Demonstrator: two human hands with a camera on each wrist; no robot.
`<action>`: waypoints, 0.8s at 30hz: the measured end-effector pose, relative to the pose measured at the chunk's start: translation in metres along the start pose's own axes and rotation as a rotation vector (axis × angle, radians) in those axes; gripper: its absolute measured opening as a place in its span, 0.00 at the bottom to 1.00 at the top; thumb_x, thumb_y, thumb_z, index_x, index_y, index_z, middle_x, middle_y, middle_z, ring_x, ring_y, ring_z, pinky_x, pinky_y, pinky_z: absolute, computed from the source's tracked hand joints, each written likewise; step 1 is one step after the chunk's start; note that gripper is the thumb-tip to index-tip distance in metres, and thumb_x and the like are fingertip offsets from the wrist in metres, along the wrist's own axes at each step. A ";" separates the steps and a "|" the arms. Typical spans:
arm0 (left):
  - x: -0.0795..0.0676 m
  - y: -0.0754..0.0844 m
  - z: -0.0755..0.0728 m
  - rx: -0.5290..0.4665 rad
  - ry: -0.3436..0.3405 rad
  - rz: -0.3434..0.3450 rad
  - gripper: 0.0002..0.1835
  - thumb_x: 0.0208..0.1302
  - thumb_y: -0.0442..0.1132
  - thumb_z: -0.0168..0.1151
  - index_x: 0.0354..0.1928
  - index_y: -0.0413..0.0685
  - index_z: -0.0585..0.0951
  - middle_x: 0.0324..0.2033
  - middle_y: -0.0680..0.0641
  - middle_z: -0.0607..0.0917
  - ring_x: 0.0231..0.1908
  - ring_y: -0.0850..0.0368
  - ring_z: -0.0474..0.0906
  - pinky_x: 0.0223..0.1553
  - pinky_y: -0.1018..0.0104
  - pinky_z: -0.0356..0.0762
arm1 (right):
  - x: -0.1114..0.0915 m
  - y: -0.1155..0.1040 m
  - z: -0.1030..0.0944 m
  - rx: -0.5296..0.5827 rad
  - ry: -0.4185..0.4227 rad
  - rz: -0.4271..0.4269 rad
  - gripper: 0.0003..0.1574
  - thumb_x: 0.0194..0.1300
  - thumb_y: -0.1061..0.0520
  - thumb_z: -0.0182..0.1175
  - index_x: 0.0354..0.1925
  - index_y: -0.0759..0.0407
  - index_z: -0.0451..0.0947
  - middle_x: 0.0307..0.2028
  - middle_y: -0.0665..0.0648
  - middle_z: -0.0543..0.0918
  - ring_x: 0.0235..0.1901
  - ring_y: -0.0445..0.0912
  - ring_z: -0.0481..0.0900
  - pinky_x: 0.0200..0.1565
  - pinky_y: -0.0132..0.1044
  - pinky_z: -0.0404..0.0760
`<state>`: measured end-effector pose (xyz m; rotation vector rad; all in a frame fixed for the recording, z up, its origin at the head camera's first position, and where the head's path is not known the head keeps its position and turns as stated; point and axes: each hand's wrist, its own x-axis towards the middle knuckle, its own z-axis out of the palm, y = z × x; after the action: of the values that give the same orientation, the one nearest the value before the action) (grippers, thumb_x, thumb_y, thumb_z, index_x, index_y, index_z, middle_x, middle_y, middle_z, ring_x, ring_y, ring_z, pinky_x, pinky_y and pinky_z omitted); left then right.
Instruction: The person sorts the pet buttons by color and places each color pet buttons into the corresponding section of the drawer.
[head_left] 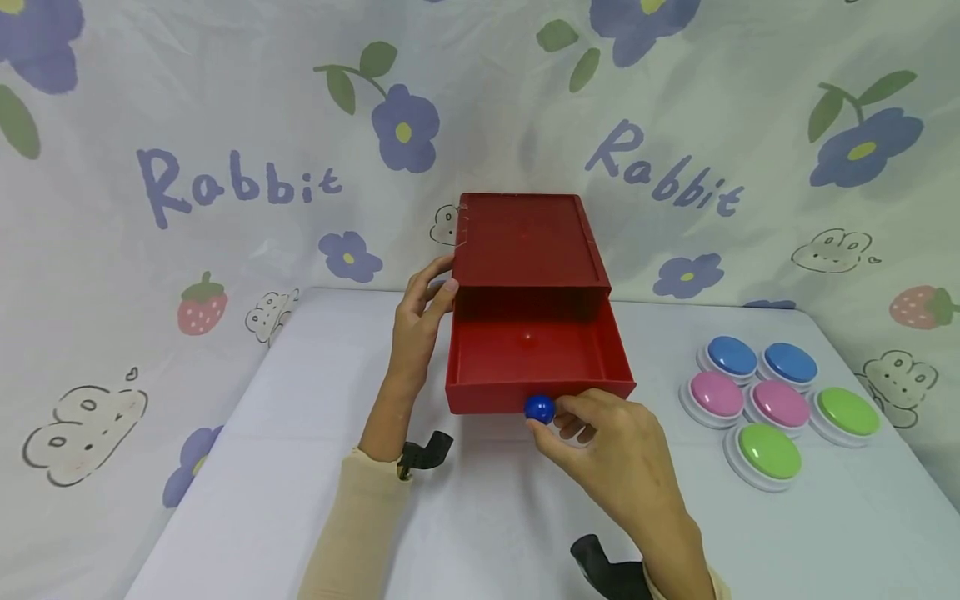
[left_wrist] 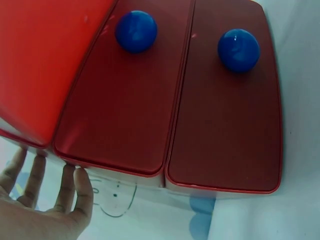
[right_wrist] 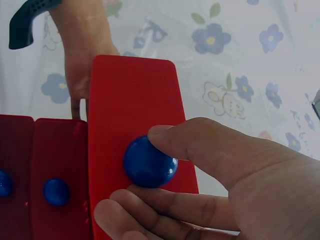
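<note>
A small red cabinet (head_left: 525, 237) stands on the table with its top drawer (head_left: 495, 398) pulled out, and no contents show inside. My right hand (head_left: 618, 454) pinches the round blue knob (head_left: 539, 408) on that drawer's front between thumb and fingers; the right wrist view shows the thumb on one side of the knob (right_wrist: 147, 167). Against the cabinet's left side, my left hand (head_left: 420, 325) rests with fingers extended. Two darker lower drawers (left_wrist: 112, 110) look closed in the left wrist view, each with its own blue knob (left_wrist: 238, 50).
To the right on the white table (head_left: 300, 467) sit several round push buttons: blue (head_left: 732, 356), pink (head_left: 717, 393) and green (head_left: 770, 451), all with white bases. A printed cloth (head_left: 487, 100) with flowers and rabbits hangs behind the cabinet and along the sides.
</note>
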<state>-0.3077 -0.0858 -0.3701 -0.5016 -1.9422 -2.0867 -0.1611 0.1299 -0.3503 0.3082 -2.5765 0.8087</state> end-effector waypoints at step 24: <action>0.008 -0.030 -0.007 0.001 0.003 0.020 0.24 0.74 0.46 0.55 0.70 0.56 0.72 0.65 0.54 0.71 0.61 0.51 0.71 0.57 0.57 0.75 | -0.008 -0.010 -0.022 -0.060 -0.169 0.105 0.15 0.50 0.48 0.79 0.38 0.47 0.89 0.27 0.39 0.83 0.27 0.36 0.77 0.31 0.33 0.82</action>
<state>-0.3275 -0.0899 -0.3947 -0.5146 -1.9287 -2.0732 -0.1440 0.1348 -0.3326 0.2340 -2.7896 0.7695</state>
